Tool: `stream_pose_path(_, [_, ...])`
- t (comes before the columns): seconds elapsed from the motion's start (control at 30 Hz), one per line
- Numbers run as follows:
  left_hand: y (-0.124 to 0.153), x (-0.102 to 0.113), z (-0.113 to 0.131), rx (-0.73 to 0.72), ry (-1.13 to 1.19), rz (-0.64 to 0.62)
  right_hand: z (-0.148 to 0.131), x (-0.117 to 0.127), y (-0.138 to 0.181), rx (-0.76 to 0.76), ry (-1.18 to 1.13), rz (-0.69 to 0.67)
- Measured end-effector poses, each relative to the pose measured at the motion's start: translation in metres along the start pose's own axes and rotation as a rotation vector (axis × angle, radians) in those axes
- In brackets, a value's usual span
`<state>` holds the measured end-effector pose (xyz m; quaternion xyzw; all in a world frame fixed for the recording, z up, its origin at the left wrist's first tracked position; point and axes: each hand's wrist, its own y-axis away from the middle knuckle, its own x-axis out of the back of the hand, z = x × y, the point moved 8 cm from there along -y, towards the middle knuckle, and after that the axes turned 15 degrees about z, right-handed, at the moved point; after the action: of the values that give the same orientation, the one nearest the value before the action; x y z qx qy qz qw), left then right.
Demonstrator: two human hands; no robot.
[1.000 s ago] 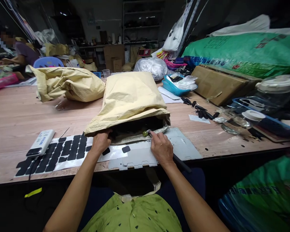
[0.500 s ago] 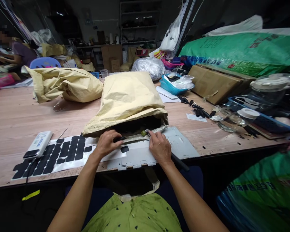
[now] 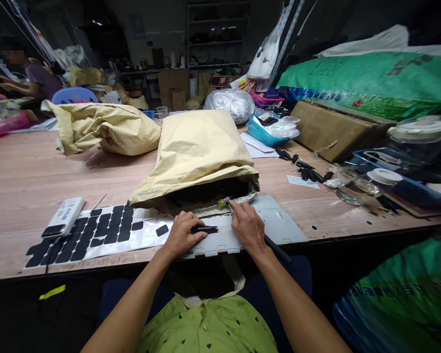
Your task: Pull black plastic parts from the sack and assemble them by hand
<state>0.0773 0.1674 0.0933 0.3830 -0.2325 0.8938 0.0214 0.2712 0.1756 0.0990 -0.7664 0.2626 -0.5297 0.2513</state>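
The long wooden workbench (image 3: 29,176) carries two yellow paper sacks; the nearer sack (image 3: 198,152) lies on its side with its dark mouth open toward the person, resting on a flat grey metal panel (image 3: 279,220) at the bench edge. To its left lies a white sheet of black adhesive pads (image 3: 95,233) with a white remote-like device (image 3: 63,216) on its corner.

A second ago the left hand (image 3: 183,235) was at the sack's mouth; half a second ago it was closing on a slim black part there, and now it has drawn back onto the grey panel with that small black part (image 3: 205,229) pinched between thumb and fingers. So one piece has come out of the sack and sits just in front of it, beside the other hand.

The right hand (image 3: 247,226) has hardly moved: it is closed around a black-shafted tool (image 3: 275,247) whose green-tipped end (image 3: 221,202) points into the sack's mouth; it may be a screwdriver, though the view is too small to be sure. Both forearms reach forward, wrists low over the panel.
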Motion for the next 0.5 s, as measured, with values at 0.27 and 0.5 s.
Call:
stream_pose_path(0.27, [-0.002, 0.002, -0.002, 0.021, 0.064, 0.017, -0.031, 0.041, 0.022, -0.208, -0.527, -0.041])
stream_pose_path(0.5, [0.000, -0.004, -0.005, -0.001, 0.048, -0.003, -0.044, 0.038, 0.050, -0.250, -0.604, -0.153])
